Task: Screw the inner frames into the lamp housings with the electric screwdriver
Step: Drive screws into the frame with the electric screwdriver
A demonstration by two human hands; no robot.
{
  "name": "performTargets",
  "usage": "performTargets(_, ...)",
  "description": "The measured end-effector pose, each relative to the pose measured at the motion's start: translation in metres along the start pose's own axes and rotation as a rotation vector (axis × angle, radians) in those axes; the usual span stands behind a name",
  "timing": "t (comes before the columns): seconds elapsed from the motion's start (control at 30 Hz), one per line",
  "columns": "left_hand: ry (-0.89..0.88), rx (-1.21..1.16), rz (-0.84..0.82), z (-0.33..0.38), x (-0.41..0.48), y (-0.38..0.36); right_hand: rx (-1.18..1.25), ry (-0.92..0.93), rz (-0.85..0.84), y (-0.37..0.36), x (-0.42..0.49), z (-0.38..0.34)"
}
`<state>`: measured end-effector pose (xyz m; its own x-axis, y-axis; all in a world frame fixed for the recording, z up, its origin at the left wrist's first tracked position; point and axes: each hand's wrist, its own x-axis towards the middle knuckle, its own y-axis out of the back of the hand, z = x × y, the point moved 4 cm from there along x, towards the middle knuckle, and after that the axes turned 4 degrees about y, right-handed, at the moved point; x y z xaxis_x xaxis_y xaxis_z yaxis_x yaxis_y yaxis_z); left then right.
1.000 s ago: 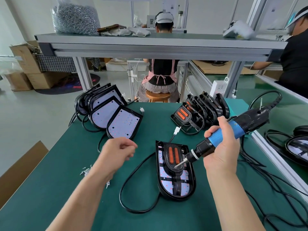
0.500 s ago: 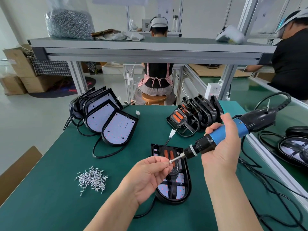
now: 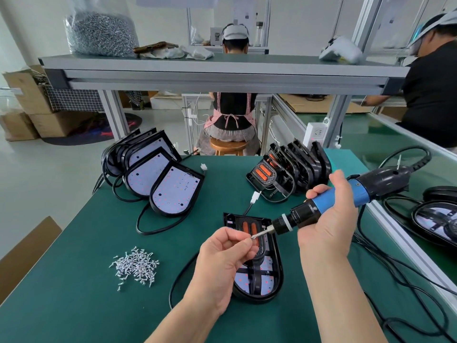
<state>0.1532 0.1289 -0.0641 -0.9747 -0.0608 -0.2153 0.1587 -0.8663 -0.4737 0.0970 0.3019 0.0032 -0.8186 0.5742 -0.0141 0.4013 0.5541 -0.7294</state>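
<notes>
Lamp housing (image 3: 273,280) lies on the counter (image 3: 99,305); the left hand (image 3: 222,263) pinches a screw (image 3: 251,237) to the electric screwdriver (image 3: 331,201) bit, and the right hand (image 3: 326,226) grips the tool. Next, it likely calls for a square descent into an inner frame (image 3: 256,273) hole.

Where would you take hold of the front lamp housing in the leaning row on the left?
Probably by the black rim at its rounded near end, coming from the front. The lamp housing leans back on the housings behind, so that end faces you, and gripping the rim spares the bare LED board. Mind the trailing cable.
</notes>
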Motion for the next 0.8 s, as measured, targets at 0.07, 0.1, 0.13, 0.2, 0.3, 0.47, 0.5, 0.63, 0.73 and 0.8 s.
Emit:
performTargets(0.07, -0.139, 0.137, 0.044, 0.001, -0.003, -0.001, -0.011, -0.002, 0.036, 0.001, 0.001, 0.001)
performTargets(0.1, -0.188, 0.183, 0.062, 0.001, -0.004, -0.001, -0.017, -0.007, 0.052, 0.002, 0.001, 0.002)
performTargets(0.13, -0.220, 0.212, 0.074, 0.001, -0.004, -0.002, -0.023, -0.013, 0.064, 0.003, 0.001, 0.004)
performTargets(0.2, -0.248, 0.243, 0.082, 0.000, -0.005, -0.001, -0.030, -0.023, 0.075, 0.004, 0.000, 0.007)
performTargets(0.3, -0.281, 0.288, 0.083, 0.000, -0.005, 0.000, -0.038, -0.045, 0.079, 0.003, -0.001, 0.011)
performTargets(0.47, -0.333, 0.318, 0.057, 0.000, -0.002, 0.004, -0.042, -0.092, 0.102, 0.007, 0.001, 0.016)
performTargets(0.5, -0.337, 0.322, 0.038, 0.000, -0.001, 0.004, -0.039, -0.102, 0.102, 0.007, 0.002, 0.016)
performTargets(0.63, -0.351, 0.358, -0.023, 0.002, 0.004, 0.005, -0.022, -0.127, 0.092, 0.004, 0.006, 0.019)
performTargets(0.73, -0.382, 0.486, 0.043, 0.005, 0.009, 0.017, -0.013, -0.119, 0.073, -0.001, 0.009, 0.021)
performTargets(0.8, -0.395, 0.627, 0.130, 0.008, 0.013, 0.028, 0.007, -0.092, 0.056, -0.006, 0.014, 0.020)
